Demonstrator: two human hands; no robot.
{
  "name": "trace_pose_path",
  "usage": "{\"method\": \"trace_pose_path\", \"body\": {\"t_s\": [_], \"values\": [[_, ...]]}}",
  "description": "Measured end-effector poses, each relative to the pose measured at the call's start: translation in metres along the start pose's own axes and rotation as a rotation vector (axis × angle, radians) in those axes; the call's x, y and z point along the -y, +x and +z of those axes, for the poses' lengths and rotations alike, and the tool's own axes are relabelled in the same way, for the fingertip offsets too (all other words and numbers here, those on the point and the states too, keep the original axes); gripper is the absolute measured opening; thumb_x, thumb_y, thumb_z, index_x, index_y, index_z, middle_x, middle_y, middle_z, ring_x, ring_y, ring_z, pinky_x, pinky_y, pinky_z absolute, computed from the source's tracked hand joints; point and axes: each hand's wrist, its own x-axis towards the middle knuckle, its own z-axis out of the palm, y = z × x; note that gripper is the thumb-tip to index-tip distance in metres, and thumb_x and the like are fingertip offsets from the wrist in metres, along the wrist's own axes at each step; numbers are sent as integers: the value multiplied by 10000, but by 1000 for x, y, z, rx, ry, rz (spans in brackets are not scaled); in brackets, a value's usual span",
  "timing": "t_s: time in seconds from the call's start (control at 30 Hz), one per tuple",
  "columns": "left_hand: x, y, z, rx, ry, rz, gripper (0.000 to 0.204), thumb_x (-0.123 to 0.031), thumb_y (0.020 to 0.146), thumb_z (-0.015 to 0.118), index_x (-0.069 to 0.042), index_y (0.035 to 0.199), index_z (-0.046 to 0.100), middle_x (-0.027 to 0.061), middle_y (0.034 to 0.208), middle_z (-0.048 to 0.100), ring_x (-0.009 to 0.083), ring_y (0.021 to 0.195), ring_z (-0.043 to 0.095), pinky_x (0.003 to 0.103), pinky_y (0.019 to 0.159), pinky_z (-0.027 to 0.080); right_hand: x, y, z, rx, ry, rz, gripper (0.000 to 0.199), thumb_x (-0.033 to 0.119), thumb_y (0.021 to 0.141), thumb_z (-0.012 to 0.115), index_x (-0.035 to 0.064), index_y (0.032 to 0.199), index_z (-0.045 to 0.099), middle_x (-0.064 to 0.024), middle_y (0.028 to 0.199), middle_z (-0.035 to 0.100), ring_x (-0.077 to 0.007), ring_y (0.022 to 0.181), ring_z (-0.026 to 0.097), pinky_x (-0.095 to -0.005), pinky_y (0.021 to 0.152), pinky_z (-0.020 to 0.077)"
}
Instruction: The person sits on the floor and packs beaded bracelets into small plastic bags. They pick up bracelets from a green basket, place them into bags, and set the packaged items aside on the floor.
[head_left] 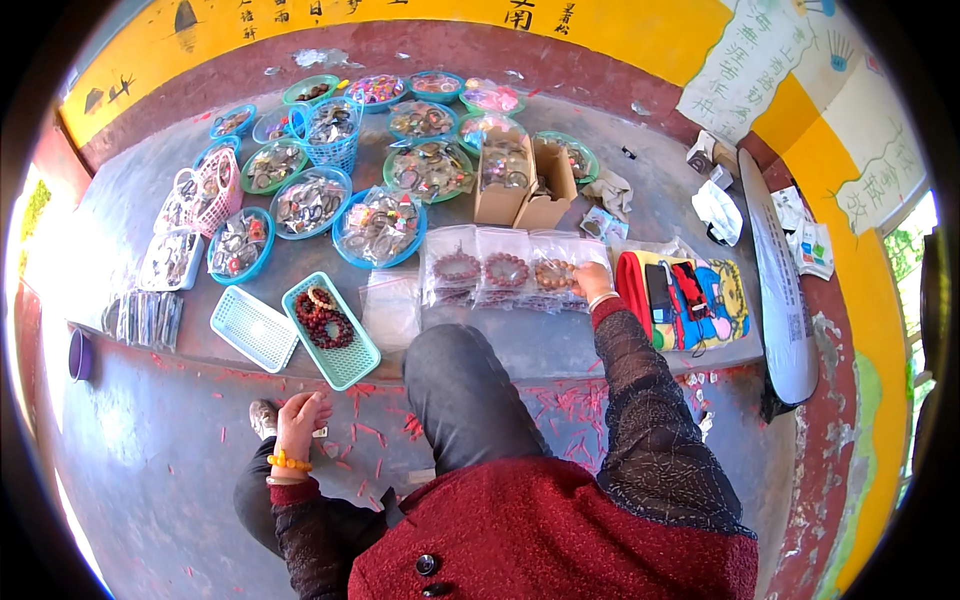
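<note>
My right hand (592, 280) reaches to the rightmost stack of bagged bracelets, its fingers closed at the edge of a clear bag with an orange-brown bead bracelet (552, 274). Left of that stack lie a bagged red bead bracelet (506, 269) and a darker bagged bracelet (456, 266). My left hand (302, 420) hangs low, just in front of the ledge, its fingers curled; whether they hold anything is hidden. Nearest to it is a pale green tray (350, 372) with loose dark red and tan bead bracelets (326, 322). Empty clear bags (391, 312) lie beside the tray.
Behind stand several blue and green baskets (379, 262) of bagged trinkets and an open cardboard box (548, 195). A white tray (252, 328) sits at left. At right are a colourful folded cloth (735, 300) and a long grey board (775, 290). Red scraps litter the floor.
</note>
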Motion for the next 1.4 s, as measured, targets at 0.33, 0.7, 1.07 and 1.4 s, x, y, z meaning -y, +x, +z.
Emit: {"method": "trace_pose_path", "body": {"t_s": [0.33,0.7,1.07,1.4], "values": [[13,3,-6,-11,47,43,284,-236,896,561,16,1015,614,77,846,654,131,742,625,218,617,474,-8,-1,2,-254,-489,-240,194,175,811,563,26,924,612,-174,836,645,-337,780,638,-425,706,517],[-34,-22,-14,-142,-30,164,278,-245,914,531,16,944,620,73,829,650,115,736,600,231,627,464,30,-12,32,-513,-679,-801,276,141,765,579,30,1016,605,-211,915,621,-375,896,594,-446,814,469],[-32,4,-87,-401,-839,213,246,-225,930,496,0,949,594,125,881,662,190,761,634,266,653,497,162,-169,325,615,-395,-1193,223,232,763,534,59,785,673,-165,780,639,-354,759,611,-429,686,479],[-34,2,-84,-387,-817,250,236,-217,927,494,-8,928,606,116,873,668,170,747,631,259,660,494,114,-191,437,733,-1016,-1128,236,127,717,544,81,908,674,-183,865,651,-367,851,620,-441,757,493]]}}
